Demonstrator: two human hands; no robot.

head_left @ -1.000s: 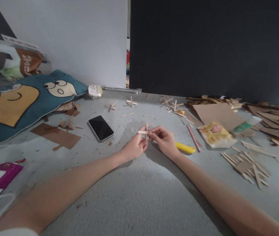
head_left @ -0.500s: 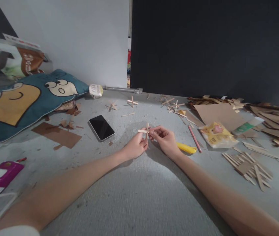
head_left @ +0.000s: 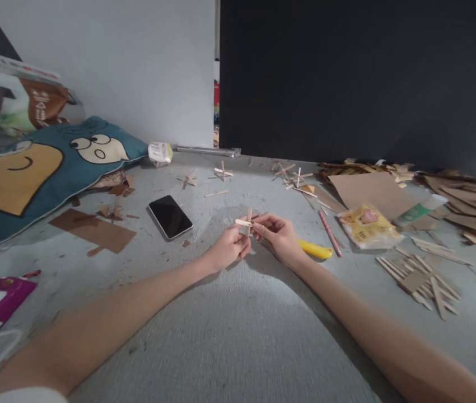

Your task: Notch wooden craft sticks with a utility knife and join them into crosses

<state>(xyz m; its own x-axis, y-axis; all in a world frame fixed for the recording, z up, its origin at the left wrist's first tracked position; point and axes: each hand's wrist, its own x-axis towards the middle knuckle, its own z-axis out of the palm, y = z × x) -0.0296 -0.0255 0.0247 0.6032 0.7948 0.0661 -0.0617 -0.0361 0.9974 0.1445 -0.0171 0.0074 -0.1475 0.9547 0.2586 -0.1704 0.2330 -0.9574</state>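
Observation:
Crossed wooden craft sticks (head_left: pixel 244 223) are held between my two hands above the middle of the table. My left hand (head_left: pixel 230 247) is closed, pinching the lower left part of the sticks. From the right, the fingertips of my right hand (head_left: pixel 278 236) pinch the crossing, and they hide part of the joint. Just right of that hand lies a yellow utility knife (head_left: pixel 316 249), partly covered by the wrist. Beyond the hands, similar stick crosses stand on the table, among them one cross (head_left: pixel 223 172) and another (head_left: pixel 299 177).
A phone (head_left: pixel 171 217) lies left of the hands. To the right are a red pencil (head_left: pixel 329 232), a yellow packet (head_left: pixel 367 225), a glue tube (head_left: pixel 420 210) and a pile of craft sticks (head_left: pixel 420 284). A blue cushion (head_left: pixel 59 134) and brown cardboard (head_left: pixel 95 228) sit at left.
The whole view has shifted slightly, so everything appears a little further left. Both hands keep their hold on the crossed craft sticks, which look slightly tilted compared with before.

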